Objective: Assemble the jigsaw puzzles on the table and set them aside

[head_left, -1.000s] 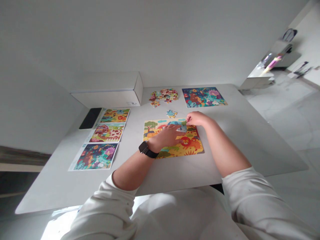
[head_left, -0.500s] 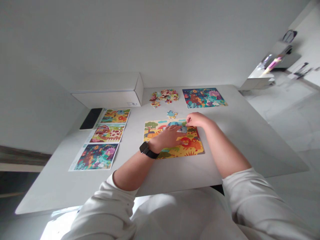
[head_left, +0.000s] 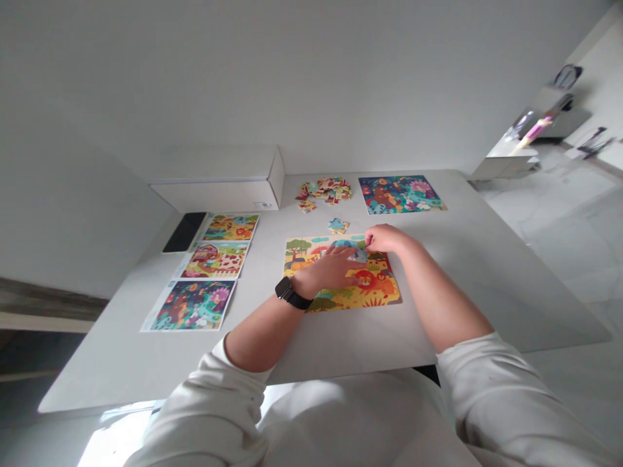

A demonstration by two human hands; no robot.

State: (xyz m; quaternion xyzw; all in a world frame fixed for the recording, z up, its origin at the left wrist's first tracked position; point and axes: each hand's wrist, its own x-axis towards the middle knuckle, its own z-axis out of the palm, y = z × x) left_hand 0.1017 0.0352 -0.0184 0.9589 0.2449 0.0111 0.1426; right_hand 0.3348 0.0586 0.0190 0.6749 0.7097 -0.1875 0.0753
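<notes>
An animal jigsaw puzzle (head_left: 350, 299) with lions, an elephant and trees lies on the table in front of me. My left hand (head_left: 331, 267), with a black watch on its wrist, rests flat across the middle of it, fingers spread. At the puzzle's upper right corner is my right hand (head_left: 387, 239), its fingers curled and pressed together; whatever is between them is hidden. Just above the puzzle's top edge sits a small cluster of blue and yellow loose pieces (head_left: 338, 226).
Farther back is a heap of mixed puzzle pieces (head_left: 331, 188). A dark forest-animal puzzle (head_left: 402, 194) lies to its right. On the left are a sheet with three printed pictures (head_left: 214, 261), a black phone (head_left: 185, 232) and a white box (head_left: 219, 193) against the wall.
The view has shifted slightly, so everything sits a little farther right and lower. Both hands keep nearly the same places on the puzzle.
</notes>
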